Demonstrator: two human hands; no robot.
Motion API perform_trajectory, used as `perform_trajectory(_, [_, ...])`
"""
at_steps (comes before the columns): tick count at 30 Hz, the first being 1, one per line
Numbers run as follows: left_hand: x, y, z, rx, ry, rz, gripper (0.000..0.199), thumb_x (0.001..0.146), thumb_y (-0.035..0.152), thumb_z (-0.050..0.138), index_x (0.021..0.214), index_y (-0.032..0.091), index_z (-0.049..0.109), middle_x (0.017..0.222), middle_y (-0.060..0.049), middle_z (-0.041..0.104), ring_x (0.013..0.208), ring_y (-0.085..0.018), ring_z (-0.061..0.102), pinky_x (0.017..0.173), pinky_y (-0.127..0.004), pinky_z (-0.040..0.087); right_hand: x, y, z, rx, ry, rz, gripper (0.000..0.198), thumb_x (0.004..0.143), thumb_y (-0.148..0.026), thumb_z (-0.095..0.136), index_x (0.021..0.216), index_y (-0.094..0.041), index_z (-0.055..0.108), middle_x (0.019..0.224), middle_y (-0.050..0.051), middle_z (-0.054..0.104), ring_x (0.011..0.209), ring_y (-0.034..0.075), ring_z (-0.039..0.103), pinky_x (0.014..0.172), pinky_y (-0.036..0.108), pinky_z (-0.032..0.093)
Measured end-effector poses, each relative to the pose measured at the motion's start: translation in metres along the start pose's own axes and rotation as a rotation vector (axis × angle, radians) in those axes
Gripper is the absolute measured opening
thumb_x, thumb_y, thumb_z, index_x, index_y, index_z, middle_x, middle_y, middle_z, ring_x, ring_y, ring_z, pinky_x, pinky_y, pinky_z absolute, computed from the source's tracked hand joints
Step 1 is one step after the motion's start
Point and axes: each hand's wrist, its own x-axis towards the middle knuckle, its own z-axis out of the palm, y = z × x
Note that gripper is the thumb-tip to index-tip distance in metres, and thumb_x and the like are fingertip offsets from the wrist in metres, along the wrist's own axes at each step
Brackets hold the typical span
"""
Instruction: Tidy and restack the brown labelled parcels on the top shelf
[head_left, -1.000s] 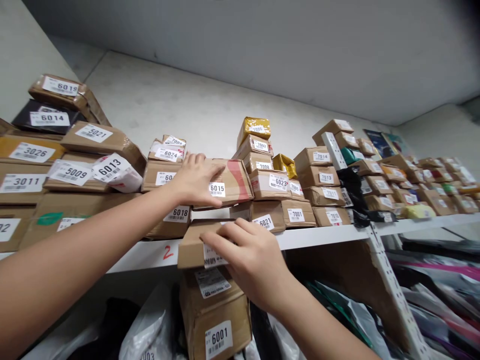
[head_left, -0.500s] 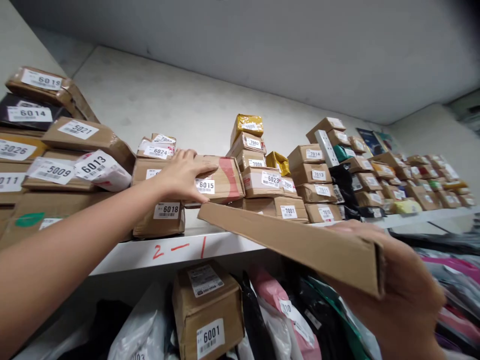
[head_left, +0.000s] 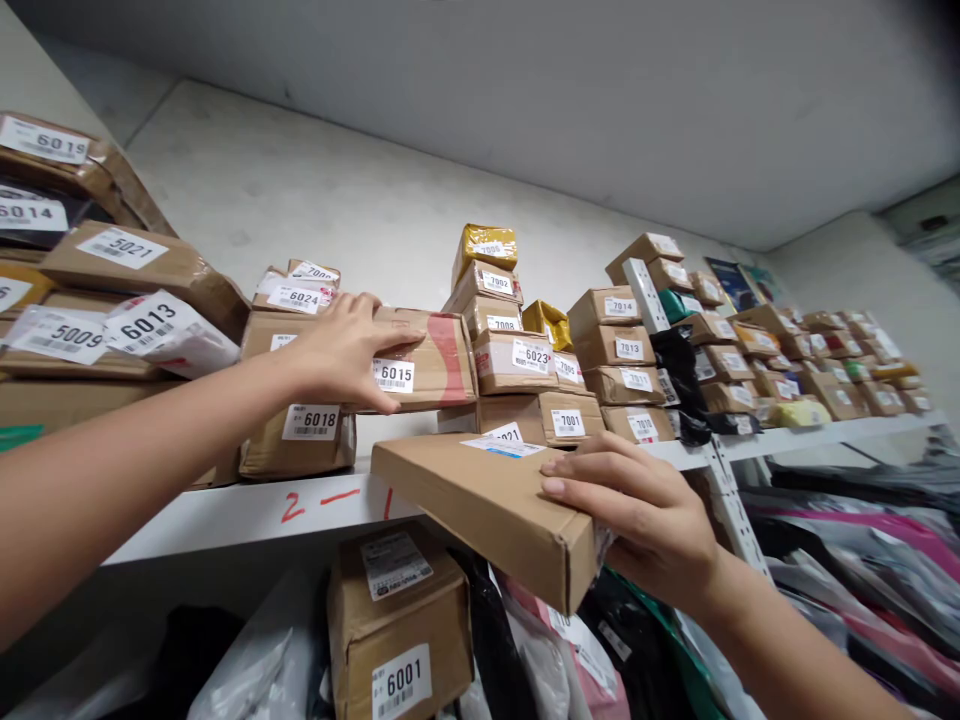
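Observation:
My left hand (head_left: 341, 350) grips the cardboard box labelled 6015 (head_left: 442, 355), its fingers spread over the box's top and front. That box lies on the upper shelf's stack, above the box labelled 6018 (head_left: 300, 450). My right hand (head_left: 652, 510) is closed on the near right end of a flat cardboard box (head_left: 480, 495), fingers on top; the thumb is hidden. The flat box's far end is at the shelf edge (head_left: 247, 515), below the 6015 box. A white label partly shows on its top.
Stacked parcels (head_left: 124, 250) fill the shelf on the left. More stacks, including the box labelled 6023 (head_left: 517, 365), stand to the right. A white perforated post (head_left: 739, 510) supports the shelf. Below are the box labelled 6001 (head_left: 401, 640) and bagged parcels (head_left: 262, 650).
My right hand has moved left and pushed the flat box toward the shelf; its labelled top now shows. The left hand stays on the 6015 box. The view has shifted slightly right.

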Motion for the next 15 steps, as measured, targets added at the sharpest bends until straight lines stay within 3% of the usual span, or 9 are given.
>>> perform_trajectory(7, [-0.013,0.011,0.002,0.054,0.068,0.094,0.095,0.052,0.067,0.073,0.139,0.037,0.049,0.124,-0.014,0.041,0.121,-0.044,0.037,0.107,-0.058,0.028,0.013,0.003,-0.003,0.027,-0.051,-0.039,0.03,0.099,-0.022,0.038,0.116,-0.012,0.06,0.096,0.01,0.068,0.089,0.015,0.059,0.072,0.032,0.052])
perform_trajectory(11, [-0.024,0.021,0.008,0.082,0.121,0.138,0.097,0.051,0.062,0.077,0.14,0.036,0.048,0.129,-0.016,0.038,0.125,-0.047,0.034,0.11,-0.062,0.021,0.011,0.001,-0.001,0.02,-0.077,-0.061,0.026,0.095,-0.017,0.047,0.116,-0.015,0.062,0.095,0.009,0.068,0.086,0.017,0.056,0.07,0.032,0.053])
perform_trajectory(15, [-0.031,0.026,0.012,0.099,0.163,0.153,0.098,0.05,0.06,0.079,0.14,0.034,0.049,0.126,-0.017,0.039,0.121,-0.046,0.039,0.11,-0.061,0.023,0.008,0.0,0.001,-0.026,-0.09,-0.109,0.024,0.091,-0.012,0.054,0.112,-0.013,0.064,0.095,0.01,0.07,0.085,0.018,0.056,0.067,0.031,0.055])
